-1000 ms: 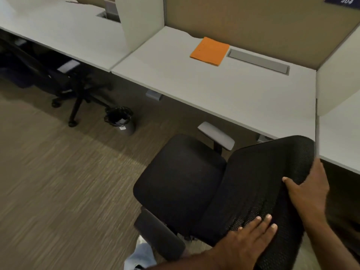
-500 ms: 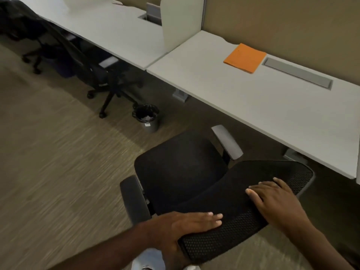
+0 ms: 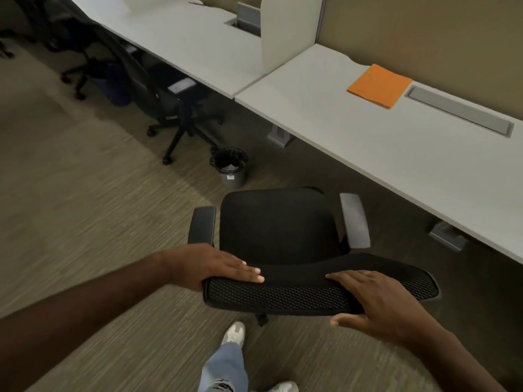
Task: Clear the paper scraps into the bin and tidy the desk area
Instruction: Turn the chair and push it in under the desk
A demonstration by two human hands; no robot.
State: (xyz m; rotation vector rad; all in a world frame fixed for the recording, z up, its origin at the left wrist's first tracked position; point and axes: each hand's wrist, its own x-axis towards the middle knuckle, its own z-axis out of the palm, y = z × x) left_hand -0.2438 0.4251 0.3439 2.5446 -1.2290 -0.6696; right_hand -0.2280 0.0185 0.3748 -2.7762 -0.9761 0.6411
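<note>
Since a second ago the office chair (image 3: 278, 230) has swung round: its seat now faces the worktop (image 3: 396, 154), mesh backrest (image 3: 319, 292) toward the camera; earlier it sat angled right, close under the worktop edge. Left hand (image 3: 215, 267) has moved from flat on the mesh to the backrest's left top corner, fingers straight and together on top, thumb hidden. Right hand (image 3: 376, 304) grips the top edge right of centre, fingers over the top, thumb curled under the near face.

No readable writing; the small label on the bin (image 3: 230, 168) is too small to tell.

Bin stands on the carpet left of and beyond the chair, black liner, pale paper scraps (image 3: 227, 166) inside. Orange folder (image 3: 379, 86) lies flat at the far side of the worktop, just left of a grey cable tray (image 3: 460, 111). Second chair (image 3: 158, 89) sits far left under the neighbouring desk.
</note>
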